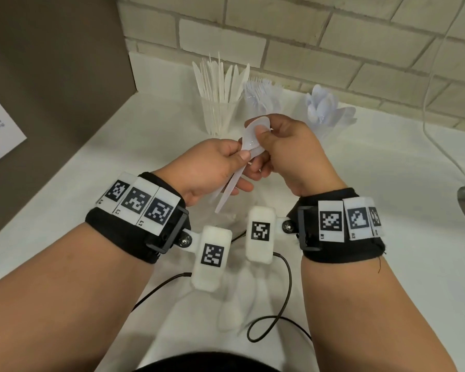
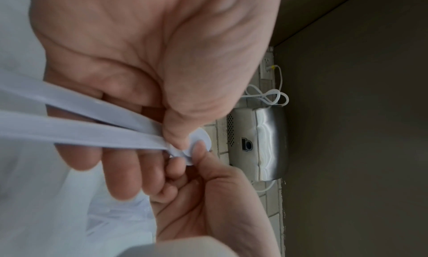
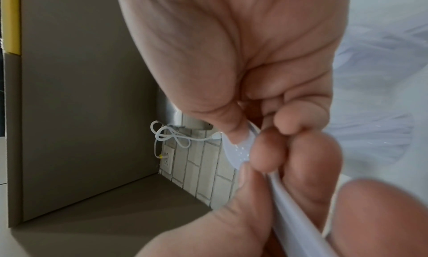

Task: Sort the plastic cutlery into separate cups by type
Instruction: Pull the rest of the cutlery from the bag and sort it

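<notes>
Both hands met above the middle of the white counter (image 1: 78, 183), well short of the brick wall (image 1: 333, 44) behind and the grey panel (image 1: 51, 63) at the left. The left hand (image 1: 212, 167) pinched two white plastic spoons (image 1: 249, 140) near their necks, thumb on top, the thin flat handles splaying down toward the wrist. The right hand (image 1: 293, 151) pinched the upper spoon's smooth oval bowl between thumb and curled fingers.

Three clear cups stood in a row near the wall, just beyond the hands: the knife cup (image 1: 219, 114) bristling with pointed cream blades, the fork cup (image 1: 263, 98) close beside it, the spoon cup (image 1: 325, 114) farther right with rounded glossy bowls fanned out. Open counter lay on either side of the forearms. A thin white cable (image 1: 435, 108) trailed down the wall at the right, and black wires (image 1: 279, 312) looped below the wrist cameras.
</notes>
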Demonstrator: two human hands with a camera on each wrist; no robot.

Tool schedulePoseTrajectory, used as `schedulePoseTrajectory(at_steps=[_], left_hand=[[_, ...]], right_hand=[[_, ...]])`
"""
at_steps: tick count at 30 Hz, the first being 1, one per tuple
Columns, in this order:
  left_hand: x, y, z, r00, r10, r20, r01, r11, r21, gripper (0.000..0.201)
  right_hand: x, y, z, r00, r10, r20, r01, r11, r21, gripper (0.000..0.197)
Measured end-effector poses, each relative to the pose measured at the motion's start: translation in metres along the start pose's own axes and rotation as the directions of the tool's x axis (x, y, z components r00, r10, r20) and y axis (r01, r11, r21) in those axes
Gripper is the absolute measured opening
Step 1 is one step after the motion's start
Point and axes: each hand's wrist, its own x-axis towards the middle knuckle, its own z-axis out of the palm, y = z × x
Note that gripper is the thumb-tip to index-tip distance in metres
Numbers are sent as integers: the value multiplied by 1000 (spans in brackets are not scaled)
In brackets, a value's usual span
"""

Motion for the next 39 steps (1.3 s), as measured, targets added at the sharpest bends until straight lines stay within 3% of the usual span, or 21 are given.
schedulePoseTrajectory(at_steps=[9,12,15,17,19,21,22,24,28,31,35,37,39], left_hand=[[-5,2,-3,994,-111,-20,107,981,-162,26],[-5,2,-3,993,-119,0,118,985,-129,26],[-2,1,-2,994,-106,21,108,990,-87,28],[0,-1,-6,998,-33,-50,35,998,50,23],[2,-4,-19,986,107,-128,-51,922,384,13],[3,-9,-32,987,117,-113,-6,723,691,4],[2,-11,-37,994,33,-108,65,616,785,2],[3,-20,-42,980,-148,-133,187,461,868,15],[10,-29,-30,980,-186,-76,155,459,875,77],[16,-32,-16,975,-216,-56,139,393,909,106],[23,-39,-9,964,-260,-50,143,354,924,117],[24,-42,-10,962,-269,-42,141,360,922,118],[25,-44,-12,963,-267,-42,141,363,921,118]], right_hand=[[4,6,0,999,0,-32,2,998,57,30],[3,6,1,1000,14,-19,-12,996,93,27],[1,7,2,1000,-25,6,25,1000,-8,17],[4,10,-7,998,-51,-42,49,997,-65,14],[9,12,-25,985,-79,-155,64,993,-104,16],[16,13,-50,942,-127,-312,85,986,-143,19],[19,14,-63,904,-156,-398,97,982,-165,22],[23,17,-86,803,-245,-544,125,961,-249,32],[39,22,-117,608,-445,-658,170,882,-439,42],[59,25,-125,559,-530,-637,264,842,-470,43],[86,34,-124,578,-563,-591,293,819,-494,45],[98,44,-122,644,-519,-562,253,838,-484,46],[107,54,-118,721,-448,-528,134,839,-528,47]])
